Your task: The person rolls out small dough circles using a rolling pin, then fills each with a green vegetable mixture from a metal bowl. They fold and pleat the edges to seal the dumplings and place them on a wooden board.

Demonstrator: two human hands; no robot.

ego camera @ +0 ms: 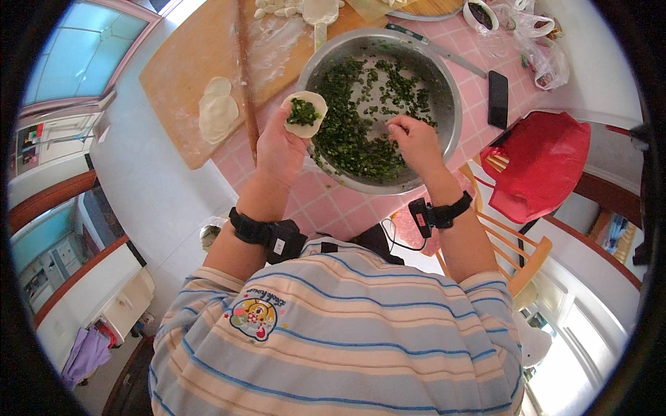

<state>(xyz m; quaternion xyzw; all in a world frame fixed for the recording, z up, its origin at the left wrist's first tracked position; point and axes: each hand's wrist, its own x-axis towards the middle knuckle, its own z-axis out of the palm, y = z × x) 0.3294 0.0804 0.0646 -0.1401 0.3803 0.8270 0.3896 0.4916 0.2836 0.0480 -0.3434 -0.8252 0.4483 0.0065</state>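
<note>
A round dough wrapper (318, 102) rests on the fingers and palm of my left hand (281, 148), its thumb at the wrapper's edge. Chopped green filling (302, 112) sits in the middle of that wrapper, which lies flat and unfolded. Over the right part of a large steel bowl (453, 112) is my right hand (416, 143). Its fingers are curled together, and no object shows between them. More chopped greens (343, 119) are spread inside the bowl, thickest at the left and near side, with the metal bottom partly bare.
Left of the bowl, a wooden board (179, 88) bears a rolling pin (244, 67) and overlapping wrappers (218, 112). Dough pieces (276, 8) lie at its far end. A knife (458, 57) and black phone (498, 99) lie right of the bowl. A red bag (546, 166) hangs by a wooden chair (525, 265).
</note>
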